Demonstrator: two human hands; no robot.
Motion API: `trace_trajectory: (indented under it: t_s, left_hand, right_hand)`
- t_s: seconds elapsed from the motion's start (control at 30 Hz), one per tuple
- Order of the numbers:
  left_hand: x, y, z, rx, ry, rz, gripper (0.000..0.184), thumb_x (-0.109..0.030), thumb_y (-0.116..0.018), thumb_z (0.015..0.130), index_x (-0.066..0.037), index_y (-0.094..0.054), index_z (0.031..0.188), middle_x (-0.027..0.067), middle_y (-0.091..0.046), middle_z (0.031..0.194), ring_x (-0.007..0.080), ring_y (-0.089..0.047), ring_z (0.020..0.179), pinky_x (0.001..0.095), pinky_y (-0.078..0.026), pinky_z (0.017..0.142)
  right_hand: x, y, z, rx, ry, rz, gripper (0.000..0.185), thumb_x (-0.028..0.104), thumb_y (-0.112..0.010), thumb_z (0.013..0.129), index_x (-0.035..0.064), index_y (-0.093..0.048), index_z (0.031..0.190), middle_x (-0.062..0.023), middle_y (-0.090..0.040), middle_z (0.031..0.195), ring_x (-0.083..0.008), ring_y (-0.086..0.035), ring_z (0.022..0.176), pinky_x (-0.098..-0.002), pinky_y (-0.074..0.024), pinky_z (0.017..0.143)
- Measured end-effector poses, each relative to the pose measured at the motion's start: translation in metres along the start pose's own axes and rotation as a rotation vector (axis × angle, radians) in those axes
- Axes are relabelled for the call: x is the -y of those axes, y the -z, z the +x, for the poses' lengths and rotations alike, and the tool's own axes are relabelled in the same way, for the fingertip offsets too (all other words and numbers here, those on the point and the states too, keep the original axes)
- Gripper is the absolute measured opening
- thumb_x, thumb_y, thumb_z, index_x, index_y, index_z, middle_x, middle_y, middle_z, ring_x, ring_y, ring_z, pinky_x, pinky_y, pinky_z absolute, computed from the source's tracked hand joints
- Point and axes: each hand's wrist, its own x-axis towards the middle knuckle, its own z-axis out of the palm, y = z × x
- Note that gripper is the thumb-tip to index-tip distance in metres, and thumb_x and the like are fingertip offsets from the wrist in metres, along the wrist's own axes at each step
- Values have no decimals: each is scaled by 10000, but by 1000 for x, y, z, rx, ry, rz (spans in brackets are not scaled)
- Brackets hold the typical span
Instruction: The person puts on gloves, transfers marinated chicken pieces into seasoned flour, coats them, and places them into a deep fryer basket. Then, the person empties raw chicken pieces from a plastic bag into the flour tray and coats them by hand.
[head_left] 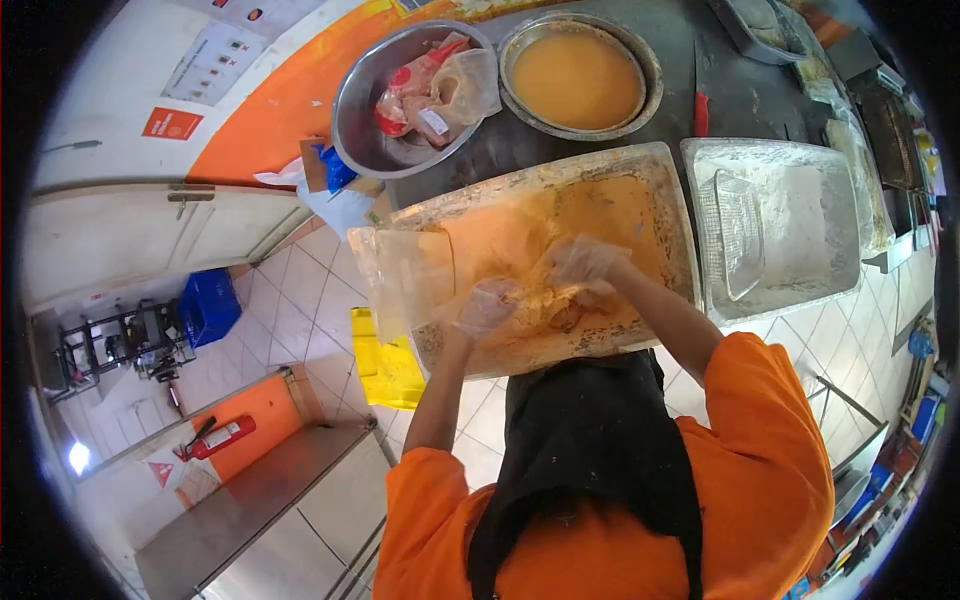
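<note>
A large, shallow tub point(683, 235) holds orange seasoned flour point(610, 205), heaped toward its middle. My left hand point(488, 306), in a clear plastic glove, is low in the flour on the left with its fingers curled. Further right, my right hand point(585, 262), gloved the same way, is closed over the flour, and its fingertips are blurred. Whatever either hand grips is hidden by flour and glove. Between and below the hands lie flour-coated lumps point(565, 318), their kind unclear. A clear plastic container point(400, 280) rests at the tub's left end.
Behind the tub are a steel bowl point(350, 120) with bagged food and a round pan point(652, 85) of orange liquid. A white-floured tub point(815, 225) with a wire basket point(738, 235) stands right. A red-handled knife point(701, 113) lies behind. Yellow plastic point(385, 360) is below left.
</note>
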Motion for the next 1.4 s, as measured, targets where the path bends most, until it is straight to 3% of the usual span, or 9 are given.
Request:
trace_trajectory:
  t_s: [0.1,0.2,0.4,0.6,0.83,0.97,1.07,1.17,1.4]
  left_hand:
    - [-23,22,-3,167,368,99,660,-378,-632,853,-16,-453,1375,257,-651,1105,383,-621,1067,456,-499,913]
    - [-7,-20,-18,62,308,203,750,-425,-656,842,2,-403,1405,265,-633,1161,375,-620,1081,461,-491,919]
    - [-9,-37,-5,317,460,-216,928,-539,-771,725,7,-424,1390,249,-650,1143,357,-629,1058,413,-505,871]
    - [-27,-6,10,200,441,-797,849,-454,-843,678,19,-507,1298,229,-669,1094,305,-634,1010,405,-500,851]
    - [-39,23,-11,557,512,-262,795,-388,-835,674,-9,-509,1292,232,-646,1150,324,-613,1076,412,-488,896]
    - [-42,-7,-10,505,546,-318,780,-382,-811,678,-30,-503,1303,235,-610,1231,353,-604,1090,419,-488,913]
    - [-31,-17,-8,307,439,-320,773,-370,-782,708,-47,-483,1344,225,-580,1289,362,-590,1125,414,-488,931]
    - [-37,7,-11,173,463,-417,755,-342,-733,763,-60,-445,1401,213,-527,1368,365,-566,1180,399,-470,976]
    - [25,2,25,-90,521,-348,614,-322,-587,882,-74,-437,1423,208,-513,1389,361,-556,1201,412,-428,1028]
  right_hand:
    - [-30,-18,-14,-133,-157,4,519,525,-439,953,160,-542,1307,-132,-562,1303,-321,-552,1156,-428,-466,976]
    - [-65,-76,21,-150,-39,-114,514,516,-419,973,164,-530,1331,-152,-560,1309,-302,-541,1194,-433,-455,992]
    - [-98,-165,56,50,44,546,526,434,-480,986,65,-471,1360,-182,-592,1251,-274,-540,1207,-439,-465,969]
    - [-47,-99,-6,-117,-21,371,522,402,-554,949,111,-486,1377,-117,-607,1259,-238,-556,1171,-390,-459,959]
    - [-113,-150,-18,-197,253,1073,547,365,-639,906,164,-504,1396,-42,-624,1268,-196,-574,1129,-332,-452,947]
    - [-12,-84,-23,193,-33,62,366,369,-527,969,106,-664,1184,-87,-654,1217,-266,-608,1084,-386,-488,936]
    - [15,-61,-44,10,-90,241,455,395,-593,914,128,-605,1282,-89,-644,1232,-249,-595,1107,-355,-456,967]
    - [-39,-96,-12,-272,132,152,477,418,-558,923,142,-578,1312,-100,-608,1287,-262,-571,1170,-377,-444,994]
    - [-58,-31,44,-365,-216,60,482,502,-475,937,201,-553,1305,-116,-557,1340,-301,-526,1226,-411,-440,1009]
